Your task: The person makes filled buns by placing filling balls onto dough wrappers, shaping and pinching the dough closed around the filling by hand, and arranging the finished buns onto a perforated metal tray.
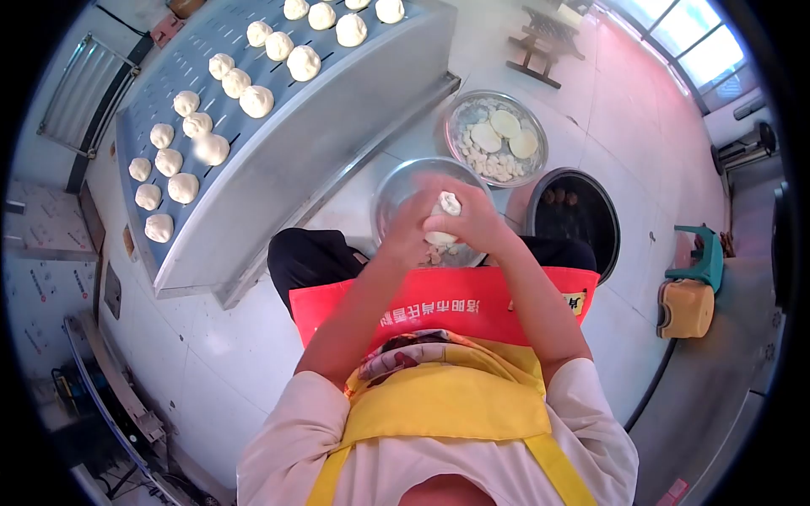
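A white dough bun (447, 203) with a gathered top is between my two hands, above a metal bowl (390, 179). My right hand (474, 221) curls its fingers across the bun's front. Against the bun's left side is my left hand (411, 226), closed around it, its far fingers smeared by motion. Pale dough also shows below my right fingers. Inside the bowl, under the hands, lie bits of pinkish-brown filling (439, 255). Just beyond, a round metal tray (540, 126) bears flat dough rounds (504, 124) and several small dough pieces (499, 166).
To the left stands a large perforated metal table (291, 148) with rows of shaped buns (256, 101). A black tub (612, 221) with several brown lumps is by my right knee. Farther right are a green stool (705, 257) and a yellow stool (688, 309). A wooden stool (540, 46) stands ahead.
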The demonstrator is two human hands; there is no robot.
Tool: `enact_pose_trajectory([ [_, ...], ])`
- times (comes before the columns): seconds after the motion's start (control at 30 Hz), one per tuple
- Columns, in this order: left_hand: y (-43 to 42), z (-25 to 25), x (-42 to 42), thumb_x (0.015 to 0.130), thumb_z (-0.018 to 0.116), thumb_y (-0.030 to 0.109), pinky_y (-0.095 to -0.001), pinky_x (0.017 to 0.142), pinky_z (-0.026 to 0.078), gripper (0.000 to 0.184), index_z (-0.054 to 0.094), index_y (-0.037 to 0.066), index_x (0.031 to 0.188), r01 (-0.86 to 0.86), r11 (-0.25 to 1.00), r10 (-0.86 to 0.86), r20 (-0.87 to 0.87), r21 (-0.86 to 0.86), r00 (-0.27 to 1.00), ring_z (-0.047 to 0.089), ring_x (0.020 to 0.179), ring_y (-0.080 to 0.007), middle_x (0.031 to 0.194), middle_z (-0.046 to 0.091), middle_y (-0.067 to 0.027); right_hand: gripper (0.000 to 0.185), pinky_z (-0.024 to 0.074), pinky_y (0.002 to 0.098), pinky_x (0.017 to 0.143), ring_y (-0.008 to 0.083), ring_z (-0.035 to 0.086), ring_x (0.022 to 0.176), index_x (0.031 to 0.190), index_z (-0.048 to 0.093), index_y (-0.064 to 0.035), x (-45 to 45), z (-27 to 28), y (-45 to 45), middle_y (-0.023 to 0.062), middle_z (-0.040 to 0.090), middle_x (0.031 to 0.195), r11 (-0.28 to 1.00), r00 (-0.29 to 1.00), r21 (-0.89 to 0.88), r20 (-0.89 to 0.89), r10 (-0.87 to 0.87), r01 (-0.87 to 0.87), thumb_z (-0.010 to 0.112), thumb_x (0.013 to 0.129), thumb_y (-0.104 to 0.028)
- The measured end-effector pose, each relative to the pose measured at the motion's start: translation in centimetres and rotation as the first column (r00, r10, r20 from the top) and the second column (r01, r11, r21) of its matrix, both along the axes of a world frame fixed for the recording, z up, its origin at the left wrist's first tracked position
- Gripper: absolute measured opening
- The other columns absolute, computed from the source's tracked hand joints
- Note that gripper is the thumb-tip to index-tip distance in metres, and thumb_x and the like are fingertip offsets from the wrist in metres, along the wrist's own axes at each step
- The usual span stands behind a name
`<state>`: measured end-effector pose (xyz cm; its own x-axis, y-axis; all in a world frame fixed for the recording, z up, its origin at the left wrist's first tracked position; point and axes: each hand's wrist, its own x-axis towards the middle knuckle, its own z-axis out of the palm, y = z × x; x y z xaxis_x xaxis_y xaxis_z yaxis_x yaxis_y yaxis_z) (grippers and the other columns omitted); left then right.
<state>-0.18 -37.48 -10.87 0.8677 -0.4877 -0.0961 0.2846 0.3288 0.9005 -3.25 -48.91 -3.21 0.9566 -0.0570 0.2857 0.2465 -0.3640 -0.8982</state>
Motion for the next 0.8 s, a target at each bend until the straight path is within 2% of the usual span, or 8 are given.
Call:
enact_pose_trajectory([
  [0.07, 0.4, 2.4, 0.0, 0.097, 0.039, 0.051, -0.0331, 0.084, 0.051, 0.051, 0.051, 0.006, 0.118, 0.104, 0.972, -0.151, -0.219, -0.212, 0.964, 0.06, 0.1, -0.0159, 0.108, 0.059, -0.0054, 0.041, 0.049, 0.0366, 0.079, 0.0303, 0.065, 0.085, 0.099, 0.069, -0.0031, -0.3, 0.5, -0.8, 0.0155, 0.068, 0.089, 0.999, 0.97, 0.004, -0.24, 0.042, -0.042, 0.076, 0.075, -0.036],
  [0.17, -0.9, 3.6, -1.3, 0.097, 0.048, 0.027, -0.0302, 0.081, 0.048, 0.029, 0.054, 0.006, 0.116, -0.162, 0.941, 0.049, -0.355, -0.296, 0.934, 0.058, 0.097, -0.0136, 0.108, 0.057, -0.0039, 0.041, 0.0491, 0.036, 0.071, 0.0277, 0.065, 0.075, 0.097, 0.068, -0.0025, -0.1, 0.6, 0.2, 0.0149, 0.067, 0.083, 0.993, 0.992, -0.033, -0.056, -0.116, 0.114, 0.076, 0.075, -0.036],
  [0.23, 0.4, 2.5, -0.5, 0.097, 0.049, 0.028, -0.0298, 0.078, 0.049, 0.03, 0.054, 0.006, 0.116, 0.061, 0.995, -0.063, -0.032, -0.074, 0.997, 0.059, 0.096, -0.014, 0.108, 0.057, -0.0041, 0.04, 0.0485, 0.0354, 0.067, 0.0263, 0.064, 0.071, 0.096, 0.069, -0.0023, 0.2, 0.2, -0.3, 0.0143, 0.067, 0.08, 0.999, 1.0, 0.04, 0.024, -0.01, 0.009, 0.076, 0.075, -0.036],
  [0.3, 0.8, 2.0, -0.1, 0.097, 0.047, 0.036, -0.0317, 0.078, 0.051, 0.037, 0.053, 0.006, 0.117, 0.135, 0.991, -0.135, -0.02, -0.02, 0.991, 0.06, 0.096, -0.0156, 0.108, 0.058, -0.0048, 0.039, 0.0482, 0.035, 0.066, 0.0254, 0.063, 0.069, 0.094, 0.069, -0.0022, 0.2, 0.1, -0.7, 0.014, 0.067, 0.079, 0.998, 0.998, 0.055, -0.052, 0.037, -0.034, 0.076, 0.075, -0.035],
  [0.37, 0.4, 2.2, -0.6, 0.097, 0.042, 0.051, -0.0358, 0.08, 0.054, 0.051, 0.051, 0.006, 0.12, 0.081, 0.981, -0.133, -0.305, -0.177, 0.943, 0.062, 0.098, -0.0184, 0.109, 0.06, -0.006, 0.039, 0.0483, 0.035, 0.066, 0.0251, 0.063, 0.07, 0.093, 0.069, -0.002, -0.4, 0.3, -1.0, 0.0141, 0.067, 0.08, 1.0, 0.956, 0.015, -0.293, 0.018, -0.015, 0.076, 0.075, -0.035],
  [0.47, -0.6, 3.3, -1.4, 0.096, 0.044, 0.05, -0.0379, 0.081, 0.055, 0.049, 0.05, 0.007, 0.121, -0.095, 0.962, -0.009, -0.377, -0.257, 0.926, 0.062, 0.1, -0.0192, 0.111, 0.059, -0.0064, 0.037, 0.048, 0.0348, 0.066, 0.0244, 0.063, 0.07, 0.093, 0.068, -0.0025, -0.4, -0.1, 0.0, 0.0139, 0.066, 0.08, 0.989, 0.989, -0.04, -0.045, -0.141, 0.14, 0.075, 0.076, -0.035],
  [0.57, 1.4, 3.8, -0.4, 0.096, 0.043, 0.051, -0.0389, 0.081, 0.055, 0.051, 0.05, 0.008, 0.122, 0.204, 0.961, -0.247, -0.248, -0.188, 0.937, 0.061, 0.102, -0.0194, 0.113, 0.058, -0.0068, 0.036, 0.0477, 0.0344, 0.066, 0.0237, 0.062, 0.069, 0.094, 0.068, -0.0033, -0.4, -0.6, -0.5, 0.014, 0.066, 0.079, 0.993, 0.997, 0.114, -0.074, 0.02, -0.011, 0.074, 0.077, -0.034],
  [0.8, 0.5, 4.0, -1.3, 0.095, 0.043, 0.054, -0.0385, 0.081, 0.055, 0.055, 0.049, 0.007, 0.123, 0.104, 0.983, -0.147, -0.302, -0.153, 0.942, 0.061, 0.102, -0.02, 0.114, 0.057, -0.0075, 0.039, 0.0492, 0.0327, 0.071, 0.0256, 0.063, 0.073, 0.1, 0.068, -0.003, -0.7, 0.1, -0.7, 0.0171, 0.066, 0.083, 0.998, 0.983, 0.068, -0.185, 0.005, 0.008, 0.073, 0.078, -0.034],
])
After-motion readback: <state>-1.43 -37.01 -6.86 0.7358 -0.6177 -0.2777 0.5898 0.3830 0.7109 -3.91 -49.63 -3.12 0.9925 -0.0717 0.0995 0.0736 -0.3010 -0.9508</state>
